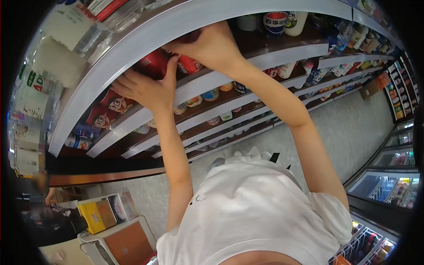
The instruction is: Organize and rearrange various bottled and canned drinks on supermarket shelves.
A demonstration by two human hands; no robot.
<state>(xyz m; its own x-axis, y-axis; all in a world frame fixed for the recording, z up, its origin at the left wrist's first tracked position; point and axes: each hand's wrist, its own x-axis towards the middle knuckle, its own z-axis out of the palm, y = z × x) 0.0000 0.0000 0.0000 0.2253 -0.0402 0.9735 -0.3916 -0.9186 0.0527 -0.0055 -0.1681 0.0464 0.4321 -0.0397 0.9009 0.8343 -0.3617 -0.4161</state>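
Note:
Both my hands reach into the top tier of a curved drinks shelf. My left hand spans a shiny red can, thumb on its right side and fingers on its left. My right hand is further in, its fingers curled round a dark red can that is mostly hidden behind the shelf's lip. Another red can with white lettering stands between my two wrists, below the right palm. Left of my left hand sit red packages printed with cartoon faces.
A blue can and a white bottle stand right of my right hand. Pale shelf edges step down below, with several cans and jars. Glass-door coolers line the right. Boxes stand at lower left.

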